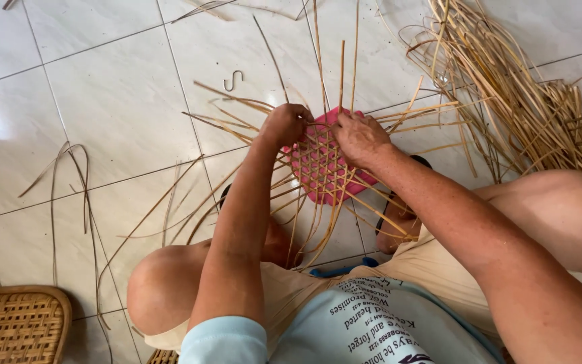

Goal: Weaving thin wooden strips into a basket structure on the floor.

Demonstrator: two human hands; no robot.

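While I am crouching over the white tiled floor point(102, 101), a pink board point(325, 176) is lying between my feet with woven cane strips point(318, 158) crossing it. My left hand point(284, 125) is pinching strips in a narrow grip; my right hand point(360, 138) is pressing the weave, fingers curled.

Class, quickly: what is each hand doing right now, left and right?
Left hand: closed, pinching thin tan cane strips at the pink woven panel.
Right hand: fingers curled, pressing on the same panel's weave.
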